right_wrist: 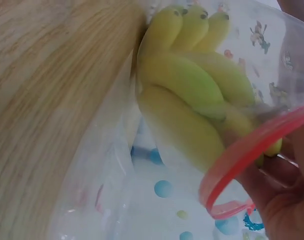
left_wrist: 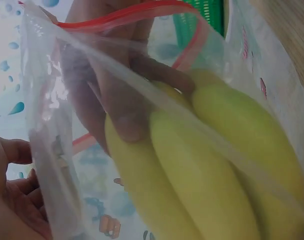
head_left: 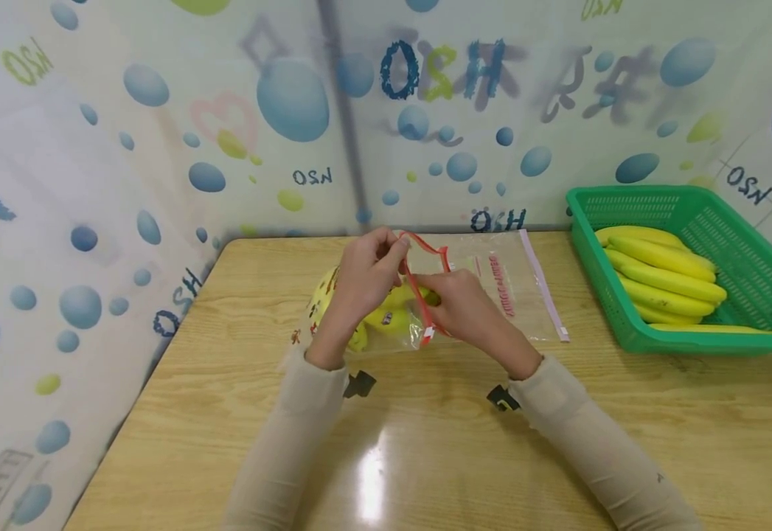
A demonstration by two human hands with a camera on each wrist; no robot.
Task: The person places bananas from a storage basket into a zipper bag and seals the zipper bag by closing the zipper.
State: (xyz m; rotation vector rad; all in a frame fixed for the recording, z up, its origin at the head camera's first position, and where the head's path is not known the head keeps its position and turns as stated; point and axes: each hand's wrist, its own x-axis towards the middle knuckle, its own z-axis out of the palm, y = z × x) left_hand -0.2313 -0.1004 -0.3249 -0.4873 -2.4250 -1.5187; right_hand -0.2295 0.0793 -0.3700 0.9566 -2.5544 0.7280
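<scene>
A clear zip bag (head_left: 405, 335) with a red zip rim and small printed figures lies on its side on the table, its mouth toward the right. Several yellow bananas (left_wrist: 192, 165) are inside it, greenish in places. My left hand (head_left: 367, 276) pinches the red rim at the far side of the mouth. Through the opening reaches my right hand (head_left: 461, 306), its fingers round the near ends of the bananas (right_wrist: 182, 120). In the left wrist view, the right hand's fingers (left_wrist: 127, 120) show through the plastic, against the banana tips.
A flat second zip bag (head_left: 534, 295) with a pale purple zip and red print lies to the right, partly behind my right hand. Beyond it, a green plastic basket (head_left: 631, 335) holds more bananas (head_left: 671, 280). A patterned curtain (head_left: 226, 133) hangs behind the wooden table (head_left: 226, 354).
</scene>
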